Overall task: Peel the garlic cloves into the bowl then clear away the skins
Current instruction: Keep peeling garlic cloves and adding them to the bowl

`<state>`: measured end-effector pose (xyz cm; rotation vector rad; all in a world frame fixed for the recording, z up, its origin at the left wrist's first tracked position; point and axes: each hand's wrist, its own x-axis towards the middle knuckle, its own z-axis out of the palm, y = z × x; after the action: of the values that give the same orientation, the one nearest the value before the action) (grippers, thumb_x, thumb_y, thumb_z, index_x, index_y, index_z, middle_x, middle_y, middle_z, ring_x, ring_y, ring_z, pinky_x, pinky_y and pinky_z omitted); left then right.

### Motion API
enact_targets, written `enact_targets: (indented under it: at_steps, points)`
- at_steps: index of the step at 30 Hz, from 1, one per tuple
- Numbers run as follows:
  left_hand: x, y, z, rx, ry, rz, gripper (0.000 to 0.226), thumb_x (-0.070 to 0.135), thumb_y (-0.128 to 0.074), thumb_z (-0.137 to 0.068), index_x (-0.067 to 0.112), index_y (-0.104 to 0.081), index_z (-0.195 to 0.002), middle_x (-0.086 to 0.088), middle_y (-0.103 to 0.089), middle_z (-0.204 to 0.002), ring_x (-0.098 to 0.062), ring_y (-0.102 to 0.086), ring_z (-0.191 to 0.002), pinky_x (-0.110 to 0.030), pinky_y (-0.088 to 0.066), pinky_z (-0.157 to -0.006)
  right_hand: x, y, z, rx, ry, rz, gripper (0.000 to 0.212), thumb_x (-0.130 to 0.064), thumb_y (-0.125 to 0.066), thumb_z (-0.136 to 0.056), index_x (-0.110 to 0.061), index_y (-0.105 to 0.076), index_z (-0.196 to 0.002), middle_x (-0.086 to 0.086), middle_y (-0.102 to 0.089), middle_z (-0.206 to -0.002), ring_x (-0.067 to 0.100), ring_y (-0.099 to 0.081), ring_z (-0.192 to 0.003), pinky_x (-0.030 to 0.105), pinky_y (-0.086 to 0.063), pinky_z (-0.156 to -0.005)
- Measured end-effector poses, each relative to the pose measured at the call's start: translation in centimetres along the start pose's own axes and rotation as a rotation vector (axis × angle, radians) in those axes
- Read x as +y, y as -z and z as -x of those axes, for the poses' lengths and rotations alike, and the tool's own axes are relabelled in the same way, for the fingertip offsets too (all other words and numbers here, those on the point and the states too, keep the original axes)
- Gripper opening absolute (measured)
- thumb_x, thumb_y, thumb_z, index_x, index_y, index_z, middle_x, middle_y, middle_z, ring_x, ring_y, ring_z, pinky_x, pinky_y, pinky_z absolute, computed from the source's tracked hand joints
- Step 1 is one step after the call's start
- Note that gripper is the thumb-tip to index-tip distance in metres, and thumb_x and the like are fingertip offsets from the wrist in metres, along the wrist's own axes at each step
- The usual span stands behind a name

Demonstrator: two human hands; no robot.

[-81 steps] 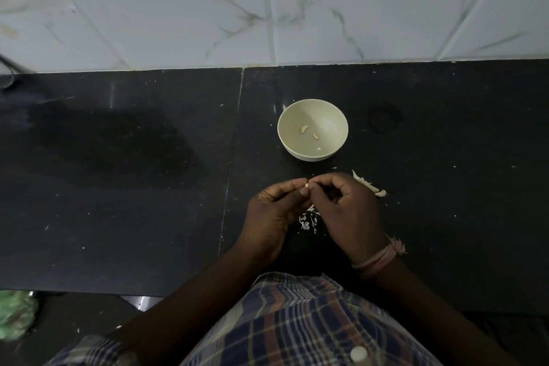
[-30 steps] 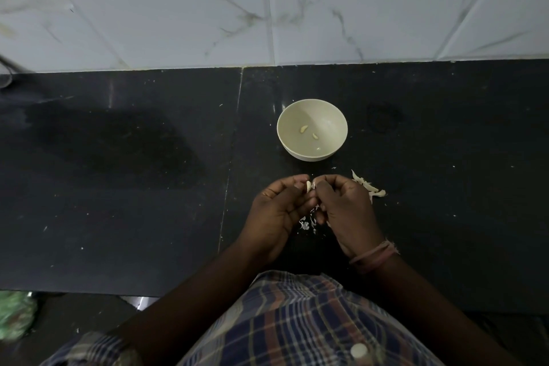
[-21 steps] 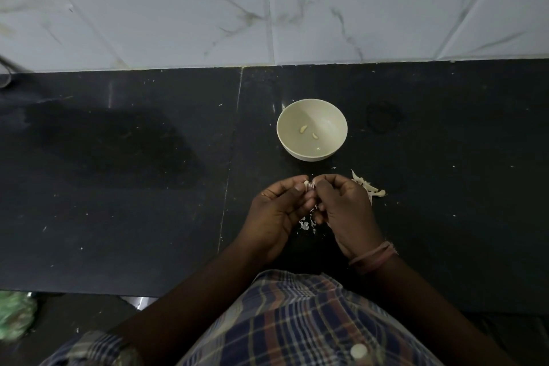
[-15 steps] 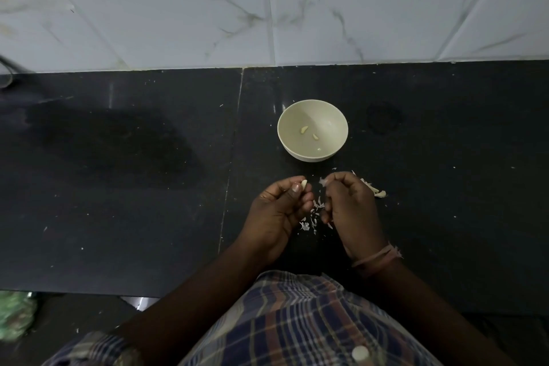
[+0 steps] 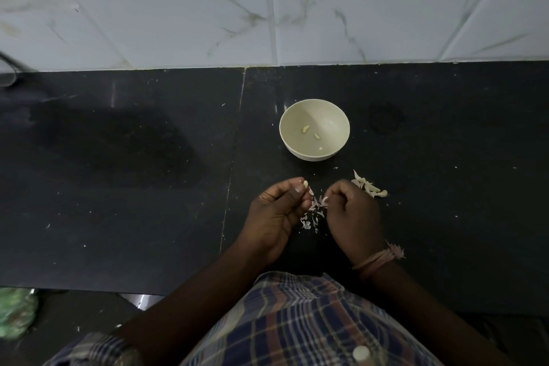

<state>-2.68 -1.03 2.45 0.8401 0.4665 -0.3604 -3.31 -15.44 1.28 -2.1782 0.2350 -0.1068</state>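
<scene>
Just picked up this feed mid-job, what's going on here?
A person is peeling garlic at a dark counter. The left hand pinches a clove at its fingertips; the right hand pinches a scrap of skin. Loose skins lie between the hands, unpeeled garlic pieces beside the right hand. The bowl holds three peeled cloves.

One bowl [image 5: 314, 129] sits on the surface [image 5: 118, 187], with three peeled cloves [image 5: 305, 129] inside it. One more clove [image 5: 305, 184] is pinched in the left hand [image 5: 276, 214]. Two hands are in view, the right hand [image 5: 352, 214] at 3 o'clock from the left. One heap of unpeeled cloves [image 5: 370, 188] lies at 5 o'clock from the bowl; their number cannot be told. One scatter of skins [image 5: 313, 214] lies between the hands, too small to count.
</scene>
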Motion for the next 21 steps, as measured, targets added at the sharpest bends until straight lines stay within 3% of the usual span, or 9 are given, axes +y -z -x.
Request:
enact_targets:
  at_steps: [2, 5, 9, 13, 16, 21]
  points:
    - [-0.02, 0.03, 0.11, 0.008, 0.005, -0.003, 0.027, 0.007, -0.069, -0.078, 0.002, -0.070, -0.104, -0.006, -0.075, -0.088, -0.012, -0.072, -0.077, -0.020, -0.060, -0.073, -0.17, 0.05, -0.30, -0.008, -0.060, -0.017, 0.024, -0.025, -0.054, -0.096, -0.016, -0.057, -0.074, -0.005, -0.059, -0.066, 0.011, -0.057, -0.064, 0.034, -0.045, -0.062]
    - [-0.08, 0.06, 0.17, 0.014, 0.009, -0.013, 0.026, 0.004, -0.069, -0.078, 0.002, -0.070, -0.104, -0.008, -0.076, -0.091, -0.013, -0.073, -0.081, -0.021, -0.060, -0.074, 0.02, -0.07, -0.43, 0.014, -0.011, 0.057, 0.044, -0.039, -0.057, -0.099, -0.011, -0.050, -0.065, -0.001, -0.052, -0.057, 0.017, -0.052, -0.055, 0.039, -0.043, -0.057]
    - [-0.12, -0.01, 0.13, 0.045, 0.008, -0.030, 0.017, -0.006, -0.063, -0.089, 0.001, -0.071, -0.103, -0.009, -0.077, -0.093, -0.015, -0.075, -0.082, -0.021, -0.059, -0.073, 0.56, -0.15, -0.11, -0.058, 0.002, 0.033, 0.003, -0.016, -0.069, -0.092, -0.016, -0.068, -0.089, -0.007, -0.068, -0.083, 0.008, -0.064, -0.079, 0.033, -0.053, -0.077]
    - [0.04, 0.01, 0.17, 0.054, 0.001, -0.058, 0.019, -0.008, -0.061, -0.092, 0.000, -0.071, -0.106, -0.012, -0.077, -0.096, -0.018, -0.075, -0.086, -0.022, -0.060, -0.075, -0.14, 0.12, 0.14, -0.119, -0.004, 0.005, 0.029, 0.004, -0.054, -0.089, -0.016, -0.074, -0.095, -0.005, -0.072, -0.097, 0.008, -0.066, -0.094, 0.028, -0.052, -0.089]
    - [0.00, -0.10, 0.13, 0.057, -0.023, -0.078, 0.019, -0.009, -0.063, -0.090, -0.001, -0.070, -0.107, -0.014, -0.076, -0.095, -0.020, -0.074, -0.088, -0.025, -0.061, -0.079, -0.27, 0.16, -0.03, -0.038, -0.032, -0.072, 0.025, 0.000, -0.058, -0.088, -0.021, -0.072, -0.083, -0.010, -0.072, -0.085, 0.007, -0.068, -0.079, 0.029, -0.054, -0.078]
    - [-0.27, -0.03, -0.09, 0.084, -0.110, -0.197, 0.019, -0.006, -0.069, -0.088, 0.002, -0.072, -0.104, -0.017, -0.076, -0.097, -0.023, -0.074, -0.091, -0.028, -0.060, -0.080, -0.04, -0.02, -0.24, -0.031, -0.137, -0.210, 0.007, -0.018, -0.071, -0.092, -0.024, -0.068, -0.091, -0.002, -0.073, -0.084, 0.012, -0.070, -0.062, 0.037, -0.059, -0.056]
